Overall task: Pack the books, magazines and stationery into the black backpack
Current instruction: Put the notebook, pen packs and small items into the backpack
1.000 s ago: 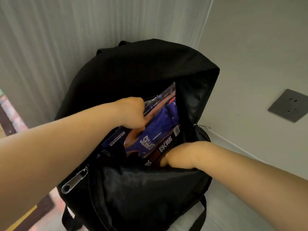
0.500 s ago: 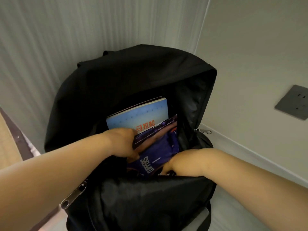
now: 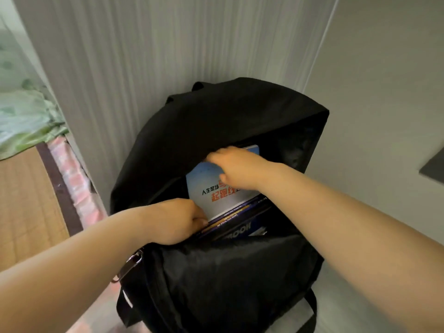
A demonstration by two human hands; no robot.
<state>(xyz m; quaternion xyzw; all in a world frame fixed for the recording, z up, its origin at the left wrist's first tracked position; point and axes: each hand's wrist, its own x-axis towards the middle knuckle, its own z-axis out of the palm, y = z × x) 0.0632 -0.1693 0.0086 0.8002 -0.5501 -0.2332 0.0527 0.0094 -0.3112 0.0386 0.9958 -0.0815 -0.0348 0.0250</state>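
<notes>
The black backpack (image 3: 216, 272) stands open against a wall corner. Inside, a light blue book (image 3: 206, 188) with orange and black lettering stands upright at the back. In front of it several dark magazines (image 3: 236, 218) show only their top edges. My right hand (image 3: 236, 168) reaches in from the right and grips the top edge of the light blue book. My left hand (image 3: 177, 219) is at the bag's left opening, fingers curled and pinching the magazines' top left corner.
A metal zipper pull (image 3: 131, 263) hangs at the bag's left edge. A ribbed grey panel (image 3: 144, 56) stands behind the bag, a plain wall (image 3: 384, 80) to the right with a dark wall plate (image 3: 434, 168). A woven mat (image 3: 24, 200) and green bedding (image 3: 24, 116) lie left.
The blue-covered magazine has sunk into the bag until only its top edge shows. My right hand rose from the bag's front rim to the light blue book's top. The view shifted right.
</notes>
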